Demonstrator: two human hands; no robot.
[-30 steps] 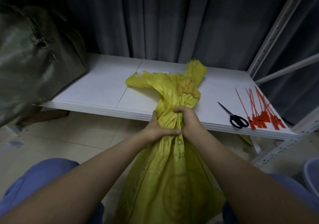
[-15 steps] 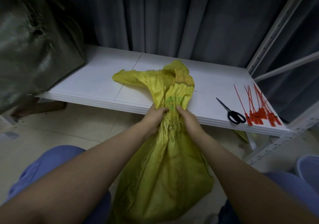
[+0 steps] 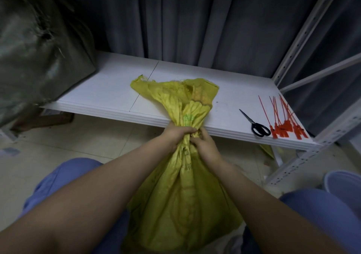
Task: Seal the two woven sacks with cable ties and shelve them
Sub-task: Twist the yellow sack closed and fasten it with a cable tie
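- The yellow sack stands on the tiled floor between the person's blue-clad knees. Its bunched neck rises to the front edge of the white shelf.
- Above the grip, the sack's loose mouth flops onto the shelf board, spreading toward 11 and 1 o'clock from the hands.
- The left hand grips the neck from the 9 o'clock side, with its fingers curled round the gathered fabric.
- The right hand sits just below, at 4 o'clock of the left and touching it. Its fingers and thumb pinch the same bunched neck.
- Black-handled scissors lie on the shelf at 3 o'clock from the hands, blades together and pointing toward 11 o'clock.
- Red cable ties lie just beside the scissors at their 3 o'clock. Their flat heads are near the shelf's front edge and their thin tails fan toward 12 o'clock.
- A dark green sack bulks at 10 o'clock of the view, at the shelf's left end (how much of it the board carries cannot be told).
- A grey curtain hangs behind the shelf at 12 o'clock.
- A perforated metal upright slants at 2 o'clock.
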